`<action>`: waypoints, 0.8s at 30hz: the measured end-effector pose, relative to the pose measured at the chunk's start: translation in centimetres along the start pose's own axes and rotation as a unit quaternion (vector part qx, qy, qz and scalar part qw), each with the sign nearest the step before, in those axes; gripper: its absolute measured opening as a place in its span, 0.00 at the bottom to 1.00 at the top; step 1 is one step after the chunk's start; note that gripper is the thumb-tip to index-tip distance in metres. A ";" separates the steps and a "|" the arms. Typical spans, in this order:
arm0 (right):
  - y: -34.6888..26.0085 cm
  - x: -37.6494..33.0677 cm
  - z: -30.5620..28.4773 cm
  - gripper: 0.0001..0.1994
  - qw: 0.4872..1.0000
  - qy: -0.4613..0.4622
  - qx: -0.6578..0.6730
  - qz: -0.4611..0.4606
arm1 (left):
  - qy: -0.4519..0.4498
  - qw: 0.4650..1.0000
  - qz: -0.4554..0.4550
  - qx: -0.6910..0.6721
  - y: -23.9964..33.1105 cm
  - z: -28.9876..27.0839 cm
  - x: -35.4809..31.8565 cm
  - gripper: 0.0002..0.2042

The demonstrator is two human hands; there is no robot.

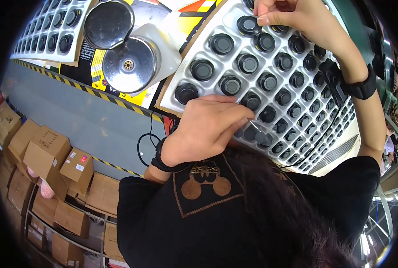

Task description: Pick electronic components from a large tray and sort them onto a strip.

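A white moulded tray (188, 49) holds rows of black round parts (221, 43), one in each pocket. My left hand (208, 129) rests on the tray's near edge with its fingers closed on a small clear plastic bag (262, 132) that lies over several of the parts. My right hand (293, 18) reaches to the far end of the tray, where its curled fingers and thumb pinch the edge of one black round part (248, 24). There is a black band on each wrist.
Two shiny round metal dishes (127, 64) stand left of the tray on yellow and black printed sheets. A second tray of black parts (51, 31) lies at the far left. The bench edge carries hazard-striped tape (74, 85). Cardboard boxes (47, 152) are stacked below, and a black cable (145, 143) hangs there.
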State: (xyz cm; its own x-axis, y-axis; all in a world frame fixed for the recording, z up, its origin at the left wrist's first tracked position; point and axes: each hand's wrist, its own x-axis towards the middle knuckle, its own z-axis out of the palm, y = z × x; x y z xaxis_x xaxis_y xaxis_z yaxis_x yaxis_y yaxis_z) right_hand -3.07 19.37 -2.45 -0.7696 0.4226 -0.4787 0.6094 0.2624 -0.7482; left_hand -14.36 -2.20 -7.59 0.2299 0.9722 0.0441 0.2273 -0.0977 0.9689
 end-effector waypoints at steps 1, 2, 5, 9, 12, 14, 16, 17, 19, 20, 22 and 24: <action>-0.1 0.0 0.0 0.03 1.000 0.001 0.008 0.020 | 0.001 1.000 0.000 0.006 0.0 0.0 0.0 0.07; -0.2 0.0 -0.1 0.03 0.999 0.002 0.016 0.040 | 0.002 1.000 0.000 0.012 0.0 0.0 -0.1 0.07; -0.1 -0.3 -0.3 0.04 0.998 -0.036 0.018 0.055 | 0.005 1.000 -0.001 0.019 0.0 0.0 -0.1 0.06; 0.1 -0.3 -0.3 0.04 0.990 -0.109 0.046 0.079 | 0.000 1.000 -0.006 0.013 0.0 -0.1 -0.1 0.06; 1.3 -0.3 0.0 0.05 0.982 -0.153 0.090 0.071 | -0.004 1.000 -0.010 0.009 0.0 -0.3 -0.1 0.06; 2.5 -0.5 0.5 0.09 0.969 -0.191 0.152 0.038 | -0.006 1.000 -0.010 0.002 0.0 -0.2 -0.1 0.06; 2.8 -0.3 0.9 0.08 0.975 -0.156 0.156 0.031 | -0.007 1.000 -0.009 -0.001 0.0 -0.2 -0.2 0.06; 2.7 -0.1 1.2 0.07 0.979 -0.122 0.161 0.024 | -0.007 1.000 -0.010 0.005 -0.1 -0.2 -0.1 0.05; 2.3 -0.1 1.4 0.07 0.982 -0.087 0.166 0.017 | -0.006 1.000 -0.011 0.017 -0.1 -0.1 -0.1 0.05; 1.8 -0.4 1.4 0.06 0.979 -0.075 0.186 0.047 | -0.007 1.000 -0.010 0.017 -0.1 -0.1 -0.1 0.05; 0.7 -0.8 1.5 0.05 0.967 -0.055 0.224 0.104 | 0.001 1.000 -0.008 0.018 -0.1 0.0 -0.2 0.05; 0.5 -0.8 1.5 0.06 0.972 -0.026 0.218 0.089 | 0.005 1.000 -0.008 0.018 -0.1 0.0 -0.3 0.04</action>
State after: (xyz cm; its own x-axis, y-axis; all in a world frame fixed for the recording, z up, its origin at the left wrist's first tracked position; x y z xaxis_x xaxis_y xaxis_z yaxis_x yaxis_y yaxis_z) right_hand -2.39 17.84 -3.13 -0.6754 0.3794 -0.6324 0.6040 -0.2073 -0.7695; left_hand -14.48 -2.43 -7.67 0.2163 0.9758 0.0319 0.2651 -0.0901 0.9600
